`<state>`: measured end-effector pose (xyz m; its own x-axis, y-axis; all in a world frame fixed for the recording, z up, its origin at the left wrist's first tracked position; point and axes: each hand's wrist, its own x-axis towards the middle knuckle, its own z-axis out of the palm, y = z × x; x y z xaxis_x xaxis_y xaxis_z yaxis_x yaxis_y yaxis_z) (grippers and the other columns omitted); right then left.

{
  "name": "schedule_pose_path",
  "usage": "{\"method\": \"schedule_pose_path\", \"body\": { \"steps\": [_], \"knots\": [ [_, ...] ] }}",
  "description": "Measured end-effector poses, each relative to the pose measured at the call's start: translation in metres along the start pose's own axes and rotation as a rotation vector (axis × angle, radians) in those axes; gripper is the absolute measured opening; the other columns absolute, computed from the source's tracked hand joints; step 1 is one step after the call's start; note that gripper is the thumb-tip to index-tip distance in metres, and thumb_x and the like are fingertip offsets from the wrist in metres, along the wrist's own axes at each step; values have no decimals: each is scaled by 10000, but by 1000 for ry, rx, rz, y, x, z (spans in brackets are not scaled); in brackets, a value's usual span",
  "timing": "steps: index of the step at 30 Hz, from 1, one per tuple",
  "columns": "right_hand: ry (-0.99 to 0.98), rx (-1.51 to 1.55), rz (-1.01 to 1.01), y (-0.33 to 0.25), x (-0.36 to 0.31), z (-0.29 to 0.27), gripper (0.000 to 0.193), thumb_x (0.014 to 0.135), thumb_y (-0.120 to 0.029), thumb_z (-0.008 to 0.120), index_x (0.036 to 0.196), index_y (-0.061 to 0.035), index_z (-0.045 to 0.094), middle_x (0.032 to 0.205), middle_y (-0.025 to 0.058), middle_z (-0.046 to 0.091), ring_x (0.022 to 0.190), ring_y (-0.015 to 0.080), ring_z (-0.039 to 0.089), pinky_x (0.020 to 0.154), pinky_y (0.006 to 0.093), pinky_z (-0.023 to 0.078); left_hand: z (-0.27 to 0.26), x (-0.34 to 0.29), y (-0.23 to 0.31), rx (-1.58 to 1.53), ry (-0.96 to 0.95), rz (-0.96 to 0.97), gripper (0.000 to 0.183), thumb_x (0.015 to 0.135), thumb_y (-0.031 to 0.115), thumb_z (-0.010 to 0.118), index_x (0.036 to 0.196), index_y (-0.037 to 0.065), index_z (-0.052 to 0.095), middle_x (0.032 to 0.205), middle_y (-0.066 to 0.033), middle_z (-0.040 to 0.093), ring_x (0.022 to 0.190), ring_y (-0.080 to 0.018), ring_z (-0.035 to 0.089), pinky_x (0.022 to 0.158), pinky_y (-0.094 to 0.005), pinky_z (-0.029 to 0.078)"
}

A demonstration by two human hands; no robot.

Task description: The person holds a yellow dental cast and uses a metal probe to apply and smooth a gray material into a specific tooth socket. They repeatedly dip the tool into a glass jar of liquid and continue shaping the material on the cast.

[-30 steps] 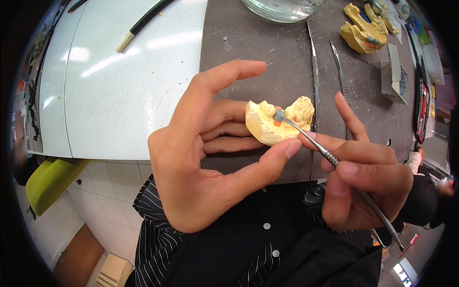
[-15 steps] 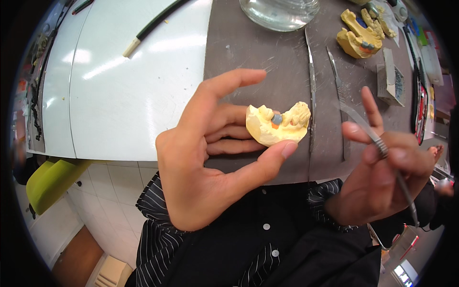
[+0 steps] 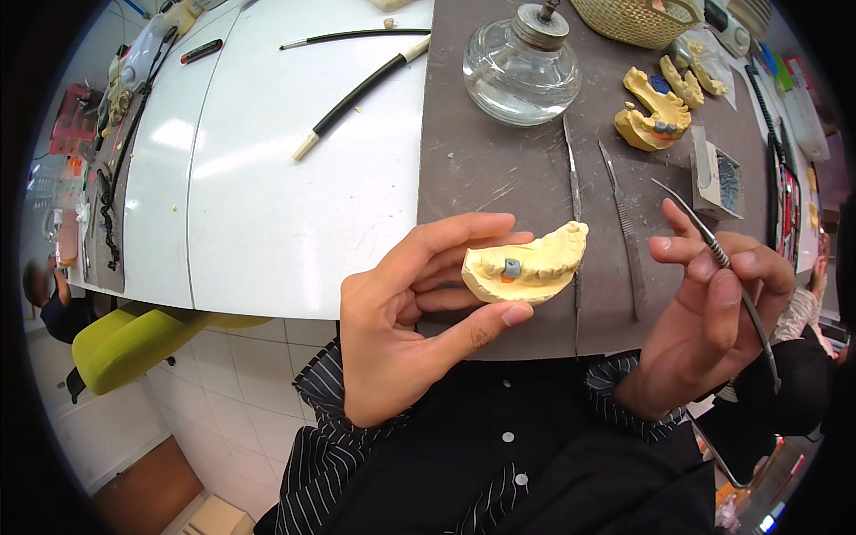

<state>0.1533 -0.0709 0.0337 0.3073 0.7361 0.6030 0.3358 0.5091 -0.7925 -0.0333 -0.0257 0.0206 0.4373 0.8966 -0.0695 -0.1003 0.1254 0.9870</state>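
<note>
Between its thumb and fingers, my left hand (image 3: 406,312) grips a cream-yellow dental cast (image 3: 526,270) of a row of teeth. One tooth on the cast carries a grey wax crown (image 3: 512,267), with a small orange patch below it. My right hand (image 3: 718,308) pinches a slim metal wax carver (image 3: 713,241) with a ridged grip. Its curved tip points up and left, apart from the cast, and its other end hangs below the hand. Two more metal instruments lie on the brown mat between my hands: a thin double-ended carver (image 3: 572,169) and a ridged-handled knife (image 3: 621,214).
A glass spirit lamp (image 3: 522,76) stands at the back of the brown mat (image 3: 499,183). Beyond my right hand are a small open box (image 3: 713,178) of grey material, another cast (image 3: 655,111) and a woven basket (image 3: 624,22). Black-handled brushes (image 3: 361,94) lie on the white table.
The cast has been tilted, so its teeth face up toward me more. My right hand has turned the carver slightly. The view has shifted, bringing more of the lamp and table into sight.
</note>
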Motion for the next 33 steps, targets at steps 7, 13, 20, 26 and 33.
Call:
{"method": "schedule_pose_path", "body": {
  "steps": [7, 13, 20, 26, 33],
  "knots": [
    [12, 17, 48, -4, -4, 4, 147, 837, -69, 412, 973, -17, 424, 769, 92, 467, 689, 229, 602, 856, 526, 448, 1, -4, 3, -37, 38, -27, 481, 735, 26, 698, 1159, -39, 480, 1042, -187, 606, 947, -206, 613, 797, -278, 518],
    [63, 14, 46, 0, 0, 4, 148, 847, -54, 436, 984, 2, 434, 778, 113, 514, 726, 243, 614, 861, 516, 445, 1, -1, 2, -43, 20, -42, 495, 732, 22, 701, 1167, -38, 475, 1012, -176, 621, 916, -197, 624, 786, -269, 517],
    [139, -131, 117, 9, 43, 17, 154, 856, -20, 490, 993, 51, 501, 900, 217, 626, 853, 256, 626, 882, 371, 448, -1, -11, 7, -26, -87, 55, 530, 707, 5, 718, 1172, -46, 467, 1006, -187, 624, 923, -213, 624, 809, -290, 509],
    [16, 70, 187, 23, 54, 22, 187, 879, -85, 488, 1011, 46, 506, 965, 233, 612, 924, 278, 614, 874, 342, 448, -8, -21, 12, -94, -288, 277, 573, 679, 6, 737, 1183, -45, 469, 1074, -187, 598, 996, -248, 592, 869, -331, 484],
    [-22, 73, 203, 29, 63, 24, 185, 888, -90, 497, 1022, 37, 510, 1004, 239, 605, 966, 287, 603, 895, 337, 440, 0, 3, 9, 66, -35, 45, 506, 712, -39, 692, 1165, -59, 467, 1089, -196, 586, 997, -241, 590, 859, -316, 495]
  ]
}}
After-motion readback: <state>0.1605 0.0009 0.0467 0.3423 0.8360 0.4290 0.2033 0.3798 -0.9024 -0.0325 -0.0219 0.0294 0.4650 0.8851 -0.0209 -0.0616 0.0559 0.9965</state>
